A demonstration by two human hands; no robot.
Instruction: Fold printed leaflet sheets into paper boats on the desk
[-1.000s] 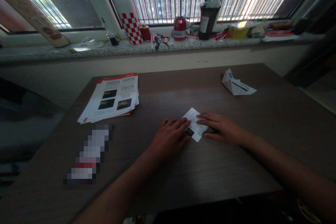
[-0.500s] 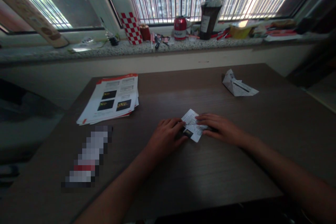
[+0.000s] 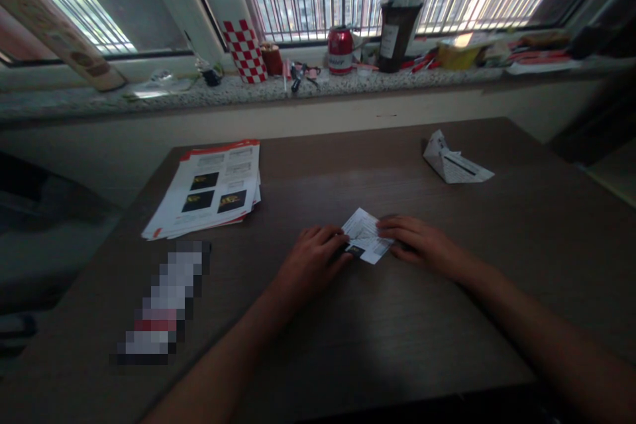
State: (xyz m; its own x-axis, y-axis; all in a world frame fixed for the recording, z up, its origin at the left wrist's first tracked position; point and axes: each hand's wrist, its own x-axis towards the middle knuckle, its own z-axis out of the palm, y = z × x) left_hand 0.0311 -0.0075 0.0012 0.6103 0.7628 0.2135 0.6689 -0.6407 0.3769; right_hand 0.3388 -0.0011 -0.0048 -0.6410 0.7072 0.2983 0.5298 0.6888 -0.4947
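A small folded sheet of printed paper lies on the brown table in front of me, turned like a diamond, with a dark picture near its lower corner. My left hand grips its left corner, the fingertips on top and the thumb close to the lower edge. On the opposite side my right hand has its fingers closed over the right corner. Both hands partly cover the paper, so the undersides of those corners are hidden.
Farther back on the right stands a folded paper shape. A stack of printed sheets lies at the left, with a blurred-out oblong item nearer me. The windowsill holds a checkered bottle, a red can and a dark cup.
My right hand's fingers have shifted slightly to the right over the paper, baring more of its surface. The left hand stays at the left corner. The view has shifted a little.
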